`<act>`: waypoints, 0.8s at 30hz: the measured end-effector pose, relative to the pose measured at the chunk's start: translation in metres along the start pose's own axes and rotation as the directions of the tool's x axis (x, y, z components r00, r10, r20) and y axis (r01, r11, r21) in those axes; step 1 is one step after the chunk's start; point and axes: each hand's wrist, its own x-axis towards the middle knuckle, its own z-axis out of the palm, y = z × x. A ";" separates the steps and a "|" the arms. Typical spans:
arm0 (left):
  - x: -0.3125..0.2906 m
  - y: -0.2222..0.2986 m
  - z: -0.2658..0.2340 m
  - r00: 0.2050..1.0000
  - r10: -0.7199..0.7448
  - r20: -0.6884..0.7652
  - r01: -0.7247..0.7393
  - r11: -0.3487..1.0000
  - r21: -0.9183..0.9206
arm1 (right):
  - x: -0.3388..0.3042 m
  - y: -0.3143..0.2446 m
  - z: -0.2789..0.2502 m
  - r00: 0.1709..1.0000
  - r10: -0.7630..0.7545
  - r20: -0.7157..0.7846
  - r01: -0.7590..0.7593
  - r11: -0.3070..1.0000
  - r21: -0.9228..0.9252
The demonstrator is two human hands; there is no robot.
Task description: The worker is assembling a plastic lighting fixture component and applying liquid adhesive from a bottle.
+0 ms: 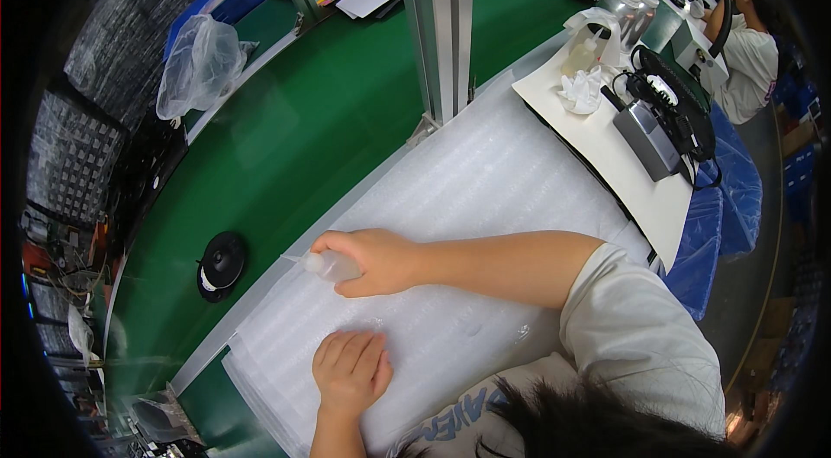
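My right hand [374,263] is wrapped round a small translucent squeeze bottle [336,266], tilted with its thin nozzle pointing left toward the green belt. Below it, my left hand [351,370] rests over the white foam sheet [485,190], its fingers curled and drawn together. Whatever the left palm may hold is hidden. Small shiny, wet-looking spots show on the foam near both hands. Beyond the metal edge strip, a round black device [222,262] sits on the green belt [286,138], apart from the bottle's tip.
A metal post [435,34] rises at the belt's edge. To the right, a white board [554,99] carries a grey box [647,139], black cables, crumpled tissue [582,91] and another bottle [582,55]. A blue bin [203,3] with a plastic bag stands far left. Another person [746,55] sits far right.
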 end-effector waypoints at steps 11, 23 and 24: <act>0.002 -0.001 -0.002 0.999 0.024 -0.034 -0.022 0.999 0.033 | 0.001 0.005 0.002 1.000 -0.022 -0.009 0.022 1.000 -0.003; 0.002 0.001 -0.001 0.999 -0.016 -0.045 0.015 1.000 -0.023 | 0.000 0.002 0.002 1.000 -0.014 -0.011 0.014 1.000 0.011; 0.002 0.001 -0.001 0.999 -0.010 -0.050 0.009 1.000 -0.019 | 0.000 0.002 0.002 1.000 -0.016 -0.011 0.016 1.000 0.009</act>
